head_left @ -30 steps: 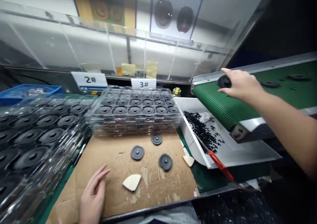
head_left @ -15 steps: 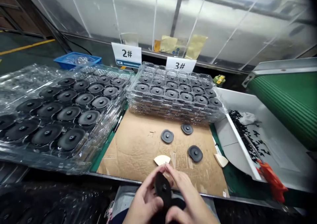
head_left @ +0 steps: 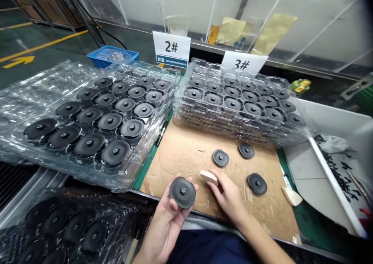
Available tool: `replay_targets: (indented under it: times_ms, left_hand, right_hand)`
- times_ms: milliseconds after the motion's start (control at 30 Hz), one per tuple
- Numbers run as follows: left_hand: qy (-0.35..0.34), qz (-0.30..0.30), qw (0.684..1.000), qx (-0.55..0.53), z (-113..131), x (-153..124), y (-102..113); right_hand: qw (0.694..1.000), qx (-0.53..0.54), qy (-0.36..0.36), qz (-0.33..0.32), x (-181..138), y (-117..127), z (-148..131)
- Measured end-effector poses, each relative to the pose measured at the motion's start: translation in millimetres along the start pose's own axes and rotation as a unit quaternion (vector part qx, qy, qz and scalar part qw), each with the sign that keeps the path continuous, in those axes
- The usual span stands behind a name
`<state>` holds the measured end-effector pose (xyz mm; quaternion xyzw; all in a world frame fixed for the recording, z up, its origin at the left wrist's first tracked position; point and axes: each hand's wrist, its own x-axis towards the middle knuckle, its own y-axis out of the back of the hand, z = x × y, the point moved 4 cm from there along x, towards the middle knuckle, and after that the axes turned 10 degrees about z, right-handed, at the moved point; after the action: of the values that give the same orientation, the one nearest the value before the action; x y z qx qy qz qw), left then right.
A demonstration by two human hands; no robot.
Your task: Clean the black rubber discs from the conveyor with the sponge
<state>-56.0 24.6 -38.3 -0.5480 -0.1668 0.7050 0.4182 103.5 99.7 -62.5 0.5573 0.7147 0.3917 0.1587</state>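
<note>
My left hand (head_left: 166, 221) holds a black rounded disc (head_left: 182, 193) with a small raised nut-like hub at its centre, hub side facing me. Between the thumb and fingers of my right hand (head_left: 225, 194) is a cream wedge-shaped pad (head_left: 209, 176), lifted at an angle over the cardboard sheet (head_left: 180, 151). Three similar discs lie on that cardboard beyond my right hand: a near-centre disc (head_left: 220, 158), a farther disc (head_left: 246, 150) and a right-hand disc (head_left: 257, 184). A second cream wedge (head_left: 291, 196) rests by the cardboard's right edge.
Clear plastic trays of black discs stand at the left (head_left: 87, 166) and stacked at the back (head_left: 233, 120). Another disc tray (head_left: 116, 217) sits lower left. A white bin (head_left: 335, 170) with small black parts is at right. Signs marked 2# (head_left: 171, 48) and 3# (head_left: 243, 63) stand behind.
My hands have moved apart. The left has turned the disc to face me, and the right has picked up the cream wedge from the cardboard. The view has swung left and down.
</note>
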Motion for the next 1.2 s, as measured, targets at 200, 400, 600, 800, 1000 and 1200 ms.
replay_targets:
  times_ms: [200, 400, 600, 800, 1000, 1200]
  left_hand:
    - [0.025, -0.011, 1.000, -0.001, -1, -1, -5]
    - [0.029, -0.020, 0.999, 0.018, -21, -4, -29]
    - [-0.038, 0.010, 0.997, 0.066, -13, -4, -40]
    - [-0.106, -0.050, 0.985, 0.126, 2, -10, -53]
    - [-0.039, -0.022, 0.991, 0.124, -13, -7, -48]
    - [0.036, -0.032, 0.990, 0.135, -36, -7, -57]
  right_hand:
    - [0.997, 0.067, -0.016, -0.032, 1, 6, -36]
    - [0.991, 0.130, 0.030, 0.015, 26, 63, -96]
    - [0.983, 0.125, 0.061, -0.116, 22, 78, -118]
    - [0.975, 0.202, 0.074, 0.048, 1, 83, -98]
    - [0.949, 0.210, -0.231, 0.041, -42, 76, -11]
    - [0.919, 0.264, -0.289, 0.040, -49, 80, 18]
